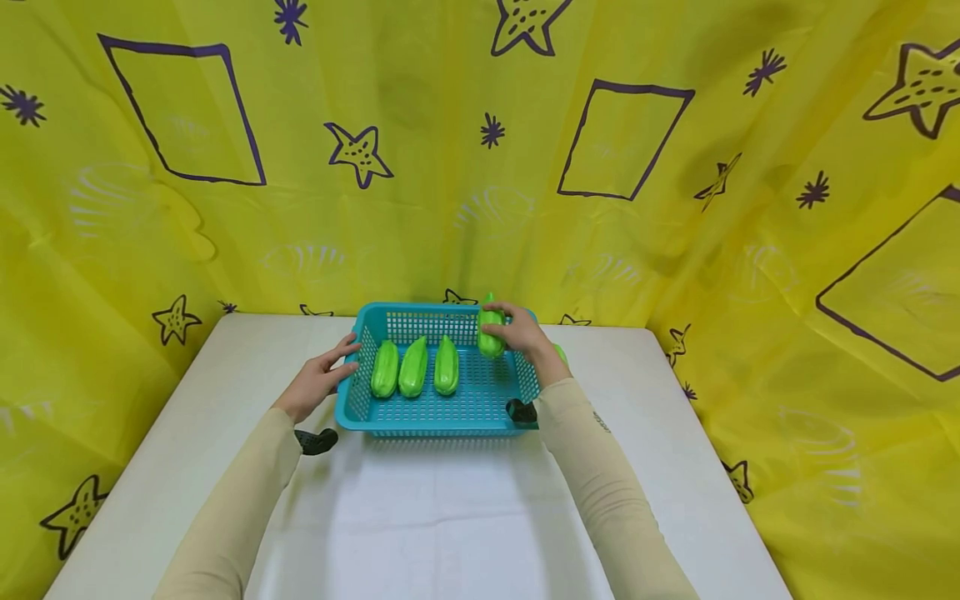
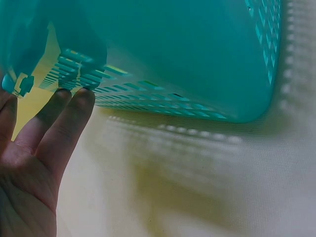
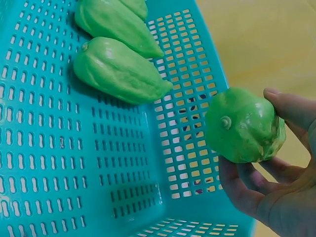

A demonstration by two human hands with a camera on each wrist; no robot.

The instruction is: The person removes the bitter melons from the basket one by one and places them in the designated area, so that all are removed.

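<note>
A blue-green plastic basket (image 1: 450, 431) with slotted walls stands on the white table. Inside, on the left, three green ridged gourds (image 1: 413, 367) lie side by side. Above the basket's back right part, my right hand (image 1: 517, 332) grips another green gourd (image 3: 242, 126) between thumb and fingers, its stalk end facing the right wrist camera. My left hand (image 1: 318, 379) holds the basket's left rim; two fingers (image 2: 66, 123) touch the outer wall in the left wrist view. Part of one more green gourd (image 1: 561, 353) shows to the right of the basket, mostly hidden behind my right forearm.
Yellow curtains (image 1: 442, 217) with purple stars and frames enclose the table's back and sides. The basket stands near the back edge, with white table surface (image 1: 442, 525) in front of it. Black wrist devices (image 1: 317, 442) sit under both forearms.
</note>
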